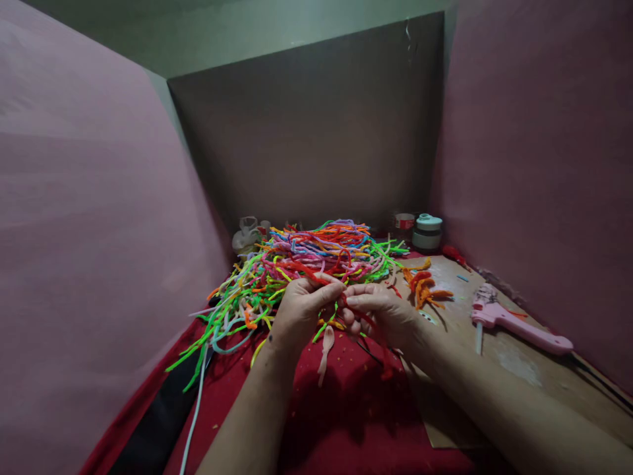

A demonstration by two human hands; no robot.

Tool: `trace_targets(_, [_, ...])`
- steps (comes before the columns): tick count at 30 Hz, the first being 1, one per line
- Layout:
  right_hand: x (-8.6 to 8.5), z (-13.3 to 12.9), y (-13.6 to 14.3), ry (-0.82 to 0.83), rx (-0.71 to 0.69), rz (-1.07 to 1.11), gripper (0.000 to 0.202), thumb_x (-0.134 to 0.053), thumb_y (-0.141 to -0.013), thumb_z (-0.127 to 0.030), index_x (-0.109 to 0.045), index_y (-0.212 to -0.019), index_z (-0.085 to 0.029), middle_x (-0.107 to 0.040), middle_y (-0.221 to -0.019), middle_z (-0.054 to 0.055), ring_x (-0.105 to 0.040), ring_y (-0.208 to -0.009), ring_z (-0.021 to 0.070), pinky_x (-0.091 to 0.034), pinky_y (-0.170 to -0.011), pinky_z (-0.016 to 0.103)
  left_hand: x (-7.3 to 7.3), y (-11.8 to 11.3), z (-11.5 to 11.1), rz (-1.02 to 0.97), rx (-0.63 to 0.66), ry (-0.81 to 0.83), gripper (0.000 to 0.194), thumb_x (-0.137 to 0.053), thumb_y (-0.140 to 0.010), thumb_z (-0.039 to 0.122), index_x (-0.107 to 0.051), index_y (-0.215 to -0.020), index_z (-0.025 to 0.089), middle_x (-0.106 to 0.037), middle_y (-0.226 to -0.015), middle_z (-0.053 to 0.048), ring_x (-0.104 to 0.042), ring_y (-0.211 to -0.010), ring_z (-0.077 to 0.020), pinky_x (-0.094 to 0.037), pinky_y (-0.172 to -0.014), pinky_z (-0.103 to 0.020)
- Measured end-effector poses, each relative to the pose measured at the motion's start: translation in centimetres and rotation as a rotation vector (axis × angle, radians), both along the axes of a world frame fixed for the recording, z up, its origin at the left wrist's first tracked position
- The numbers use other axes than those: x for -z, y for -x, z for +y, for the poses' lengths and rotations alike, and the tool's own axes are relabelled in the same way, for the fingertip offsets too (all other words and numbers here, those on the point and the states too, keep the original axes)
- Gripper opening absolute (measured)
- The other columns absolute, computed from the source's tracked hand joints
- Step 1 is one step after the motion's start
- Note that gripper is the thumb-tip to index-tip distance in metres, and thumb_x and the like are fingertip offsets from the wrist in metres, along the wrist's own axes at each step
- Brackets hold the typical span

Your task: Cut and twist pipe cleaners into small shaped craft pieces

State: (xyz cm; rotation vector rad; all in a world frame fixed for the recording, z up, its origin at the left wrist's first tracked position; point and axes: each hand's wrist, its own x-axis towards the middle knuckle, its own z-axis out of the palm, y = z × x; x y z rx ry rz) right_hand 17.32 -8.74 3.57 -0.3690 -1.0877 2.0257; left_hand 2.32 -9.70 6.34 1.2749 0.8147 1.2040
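Note:
Both hands meet over the red cloth [346, 422], in front of a big heap of coloured fuzzy stems [316, 254]. A red fuzzy stem [366, 315] runs between them. My left hand [307, 305] is closed, pinching the red stem between thumb and forefinger. Close beside it, my right hand [378, 310] is closed on the same stem, its fingertips nearly touching the left ones. One end of the stem hangs below the right hand, somewhat blurred. A small pale pink piece [326, 346] lies on the cloth just below the hands.
A pink glue gun [519, 328] rests on a brown board [514, 363] at right, its cord trailing to the edge. Orange fuzzy pieces [425, 288] lie nearer the heap. Behind stand a lidded jar [427, 232] and plastic cups [247, 235]. Pink walls flank both sides.

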Motion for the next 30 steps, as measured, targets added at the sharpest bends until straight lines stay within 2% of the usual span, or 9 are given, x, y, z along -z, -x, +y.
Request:
trace_targets(4, [0.0,0.0,0.4,0.063,0.137,-0.022,0.013,-0.07,-0.06,-0.015,-0.06,-0.069,-0.013,-0.061,-0.054,0.0,-0.046,-0.036,0.0039,-0.031,-0.034,0.013,0.1,0.1,0.5,-0.048,-0.066,0.095,0.026,-0.068,-0.066,0.036,-0.064,-0.07,0.011,-0.05,-0.047,0.003,-0.039,-0.038,-0.0032,-0.028,-0.039,-0.017])
trace_targets(9, [-0.1,-0.3,0.9,0.059,0.277,-0.09,0.016,-0.072,-0.058,-0.018,-0.061,-0.068,-0.012,-0.062,-0.053,0.001,-0.043,-0.037,0.0028,-0.026,-0.033,0.012,0.2,-0.1,0.8,-0.083,-0.13,0.174,0.031,-0.069,-0.063,0.042,-0.061,-0.066,0.012,-0.046,-0.043,0.005,-0.036,-0.034,-0.0032,-0.025,-0.035,-0.016])
trace_targets(12, [-0.1,-0.6,1.0,0.021,0.262,-0.138,0.016,-0.071,-0.059,-0.02,-0.06,-0.068,-0.013,-0.06,-0.049,0.0,-0.039,-0.032,0.0021,-0.021,-0.031,0.012,0.3,-0.2,1.0,-0.042,-0.155,0.158,0.034,-0.067,-0.064,0.045,-0.06,-0.062,0.012,-0.045,-0.04,0.005,-0.035,-0.032,-0.0037,-0.024,-0.033,-0.017])
trace_targets(16, [0.0,-0.8,0.8,-0.039,0.131,-0.186,0.015,-0.071,-0.059,-0.019,-0.06,-0.068,-0.013,-0.059,-0.048,0.0,-0.035,-0.029,0.0019,-0.021,-0.03,0.013,-0.2,0.8,1.2,-0.029,-0.194,0.129,0.033,-0.064,-0.066,0.044,-0.058,-0.062,0.012,-0.04,-0.037,0.006,-0.033,-0.03,-0.0043,-0.023,-0.033,-0.017])
trace_targets(20, [0.4,-0.1,0.6,0.056,0.214,-0.097,0.018,-0.072,-0.059,-0.02,-0.058,-0.069,-0.014,-0.059,-0.049,-0.002,-0.039,-0.031,0.002,-0.024,-0.031,0.012,-0.4,3.7,0.7,-0.007,-0.394,-0.018,0.026,-0.062,-0.068,0.039,-0.058,-0.078,0.015,-0.049,-0.053,0.005,-0.04,-0.039,-0.0043,-0.03,-0.038,-0.016])
trace_targets(22, [0.7,0.4,0.6,0.11,0.248,-0.059,0.02,-0.073,-0.058,-0.019,-0.058,-0.07,-0.015,-0.059,-0.051,-0.003,-0.047,-0.036,0.0035,-0.031,-0.035,0.012,0.3,5.3,-0.1,0.312,-0.527,-0.091,0.023,-0.057,-0.072,0.038,-0.057,-0.077,0.016,-0.053,-0.059,0.003,-0.044,-0.044,-0.0058,-0.034,-0.043,-0.017])
trace_targets(27, [1.3,0.7,0.7,0.128,0.229,-0.065,0.021,-0.072,-0.059,-0.019,-0.058,-0.074,-0.015,-0.061,-0.055,-0.001,-0.051,-0.041,0.0053,-0.034,-0.037,0.013,3.7,7.3,-2.9,1.566,-0.462,-0.067,0.014,-0.05,-0.076,0.026,-0.057,-0.083,0.016,-0.062,-0.088,-0.008,-0.058,-0.083,-0.0187,-0.042,-0.07,-0.027])
trace_targets(28, [1.4,0.7,0.7,0.128,0.223,-0.076,0.021,-0.072,-0.059,-0.019,-0.058,-0.074,-0.015,-0.061,-0.055,-0.001,-0.051,-0.041,0.0057,-0.033,-0.036,0.013,4.2,7.3,-3.3,1.736,-0.45,-0.044,0.016,-0.049,-0.076,0.024,-0.056,-0.087,0.015,-0.062,-0.093,-0.01,-0.058,-0.087,-0.021,-0.042,-0.072,-0.029])
trace_targets(30, [1.5,0.6,0.7,0.134,0.211,-0.093,0.021,-0.071,-0.059,-0.019,-0.058,-0.075,-0.016,-0.062,-0.055,0.0,-0.052,-0.042,0.0063,-0.033,-0.036,0.014,5.0,7.2,-3.7,1.887,-0.425,-0.033,0.019,-0.045,-0.077,0.02,-0.054,-0.093,0.014,-0.061,-0.096,-0.013,-0.059,-0.088,-0.0226,-0.042,-0.073,-0.031])
